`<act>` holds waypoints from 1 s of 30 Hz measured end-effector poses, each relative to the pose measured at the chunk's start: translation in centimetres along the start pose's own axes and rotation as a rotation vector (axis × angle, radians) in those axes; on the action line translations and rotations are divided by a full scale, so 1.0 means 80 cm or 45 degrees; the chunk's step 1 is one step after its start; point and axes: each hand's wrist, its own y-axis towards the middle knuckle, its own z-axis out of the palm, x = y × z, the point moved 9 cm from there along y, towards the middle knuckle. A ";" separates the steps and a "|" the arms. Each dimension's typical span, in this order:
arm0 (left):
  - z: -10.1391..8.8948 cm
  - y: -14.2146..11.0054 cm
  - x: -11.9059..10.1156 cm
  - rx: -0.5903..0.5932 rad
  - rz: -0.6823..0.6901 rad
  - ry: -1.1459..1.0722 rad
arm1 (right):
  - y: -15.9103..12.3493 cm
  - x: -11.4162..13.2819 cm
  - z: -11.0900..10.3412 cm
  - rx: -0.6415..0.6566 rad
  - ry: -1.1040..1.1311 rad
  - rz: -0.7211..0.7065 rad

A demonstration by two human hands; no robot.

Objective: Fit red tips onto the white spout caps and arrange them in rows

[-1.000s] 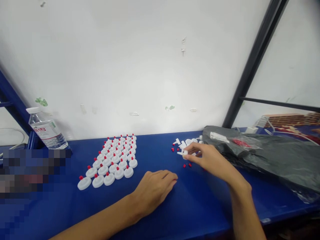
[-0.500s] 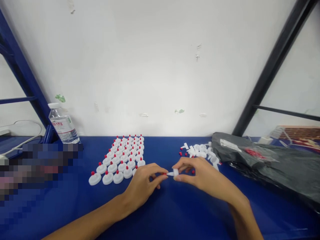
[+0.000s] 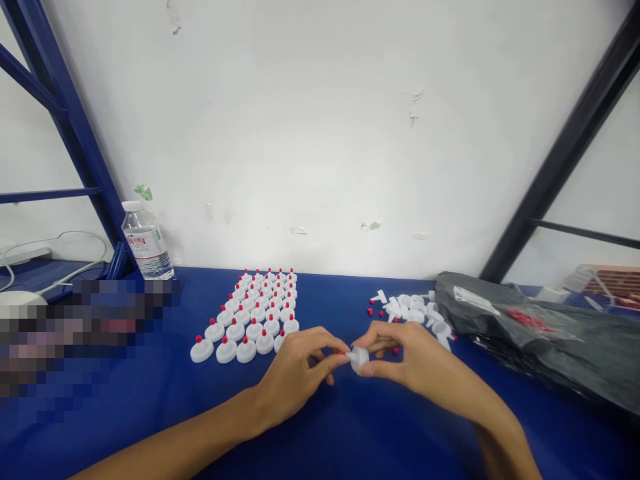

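Note:
My left hand [image 3: 305, 367] pinches a small red cap [image 3: 342, 353], mostly covered by the fingertips, at the tip of a white nozzle lid. Between finger and thumb, my right hand [image 3: 400, 350] grips the round base of that white nozzle lid [image 3: 359, 361], its spout pointing left toward the cap. Left of my hands stand rows of white lids [image 3: 245, 350] with red caps on top. Behind my right hand lies a loose pile of white nozzle lids [image 3: 413, 308], with several red caps [image 3: 371, 311] scattered beside it.
A grey plastic bag [image 3: 500, 320] and a clear bag of red caps [image 3: 533, 320] lie at the right on the blue table [image 3: 320, 433]. A water bottle [image 3: 150, 250] stands at the back left, near a blue metal post [image 3: 75, 133]. A white wall rises behind.
The nozzle lid has turned in my right hand so more of its round face shows. The spout tip now sits at my left fingertips. The camera view has shifted a little left.

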 end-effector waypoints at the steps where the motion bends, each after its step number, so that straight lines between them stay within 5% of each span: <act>1: 0.001 0.000 0.000 0.016 -0.017 -0.012 | 0.000 0.002 0.003 0.020 0.036 -0.003; 5: 0.002 0.000 -0.010 0.094 0.011 0.111 | -0.001 0.005 0.013 0.121 0.080 0.006; 10: 0.021 -0.024 -0.036 0.329 0.295 0.902 | -0.003 -0.003 0.001 0.031 -0.052 0.000; 14: 0.016 -0.057 -0.021 0.402 0.147 1.236 | -0.005 -0.004 -0.012 -0.043 -0.099 -0.048; 17: -0.030 -0.083 -0.005 0.281 -0.055 1.158 | -0.006 0.001 -0.023 -0.095 -0.191 -0.074; 24: -0.196 -0.135 0.026 -0.218 -0.519 1.093 | -0.022 0.008 -0.075 -0.503 -0.238 -0.072; 30: -0.225 -0.146 0.035 -0.372 -0.593 1.161 | -0.054 -0.009 -0.125 -0.839 -0.357 -0.038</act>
